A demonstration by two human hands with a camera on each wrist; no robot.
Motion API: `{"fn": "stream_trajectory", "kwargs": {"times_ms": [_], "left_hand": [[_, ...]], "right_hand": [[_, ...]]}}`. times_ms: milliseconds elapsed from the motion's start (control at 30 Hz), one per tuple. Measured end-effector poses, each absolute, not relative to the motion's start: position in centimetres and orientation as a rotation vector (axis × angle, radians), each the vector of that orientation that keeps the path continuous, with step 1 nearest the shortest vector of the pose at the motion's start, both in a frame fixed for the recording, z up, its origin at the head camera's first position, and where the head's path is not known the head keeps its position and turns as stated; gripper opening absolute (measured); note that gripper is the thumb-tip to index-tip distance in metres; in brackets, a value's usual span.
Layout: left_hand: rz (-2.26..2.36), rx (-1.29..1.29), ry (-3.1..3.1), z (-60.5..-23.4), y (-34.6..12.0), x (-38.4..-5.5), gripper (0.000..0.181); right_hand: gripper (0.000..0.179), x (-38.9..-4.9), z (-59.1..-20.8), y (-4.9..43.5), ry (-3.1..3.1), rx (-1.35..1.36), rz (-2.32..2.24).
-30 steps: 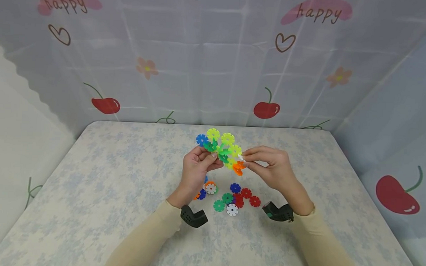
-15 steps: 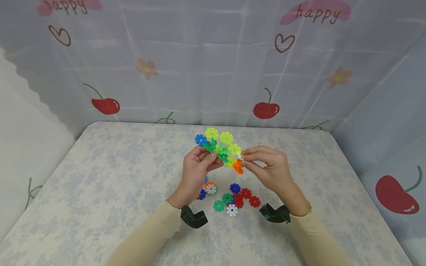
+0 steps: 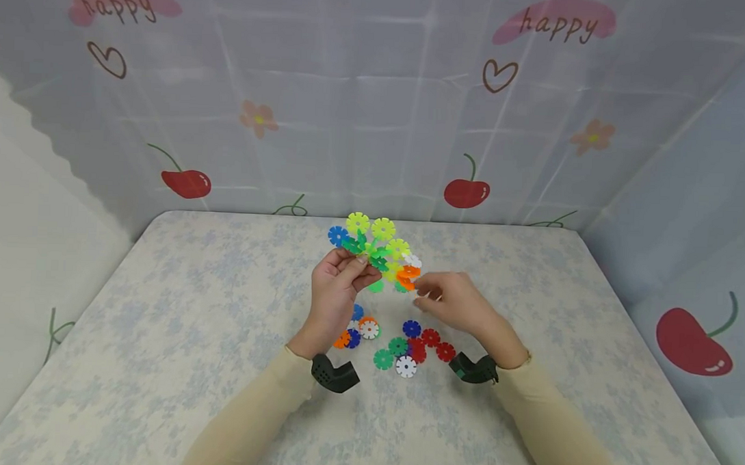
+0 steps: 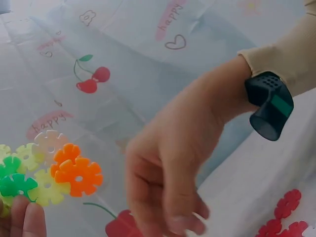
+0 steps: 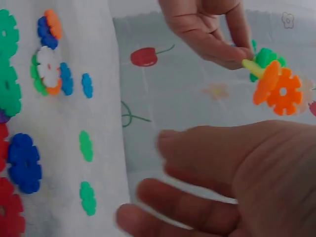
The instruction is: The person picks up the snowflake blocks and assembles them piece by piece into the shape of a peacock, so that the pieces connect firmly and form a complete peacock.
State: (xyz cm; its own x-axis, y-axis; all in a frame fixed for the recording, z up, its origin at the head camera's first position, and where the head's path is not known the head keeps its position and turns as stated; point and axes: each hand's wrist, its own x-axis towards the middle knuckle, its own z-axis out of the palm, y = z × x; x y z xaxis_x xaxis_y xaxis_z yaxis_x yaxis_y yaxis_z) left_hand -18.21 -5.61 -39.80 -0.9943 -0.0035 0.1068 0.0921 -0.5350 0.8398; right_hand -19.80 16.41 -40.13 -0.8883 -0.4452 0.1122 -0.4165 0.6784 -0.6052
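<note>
In the head view my left hand pinches a joined cluster of notched plastic discs above the table. Yellow, green and blue discs make up most of it. At its right end sit orange discs and a white disc. Just right of and below that end is my right hand, apart from the cluster. In the right wrist view the fingers of that hand are loosely bent with nothing between them. The left wrist view shows a gap between the orange discs and the right hand.
Loose discs lie on the floral tablecloth below the hands: red discs, green discs, a white disc and dark blue discs. Two green discs lie farther back. A printed curtain stands behind the table.
The right hand has let go of the white disc, which stays on the cluster, and has moved down. The left hand and cluster have shifted slightly left and up.
</note>
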Motion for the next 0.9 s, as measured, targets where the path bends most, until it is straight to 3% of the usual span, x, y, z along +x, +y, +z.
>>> {"fn": "stream_trajectory", "kwargs": {"times_ms": [167, 533, 900], "left_hand": [[-2.698, -0.145, -1.506, -39.7, -5.5, -18.2, 0.004], [-2.724, -0.14, -1.5, -39.9, -5.3, -18.2, 0.011], [-2.725, -0.153, -1.534, -40.0, -5.3, -17.9, 0.012]], "right_hand": [[0.024, -20.8, -42.3, 15.9, 2.623, -0.668, -0.682], [0.018, -21.0, -43.8, 15.9, 2.586, -0.657, -0.63], [0.017, -20.9, -40.3, 18.4, 2.649, -0.7, -1.182]]}}
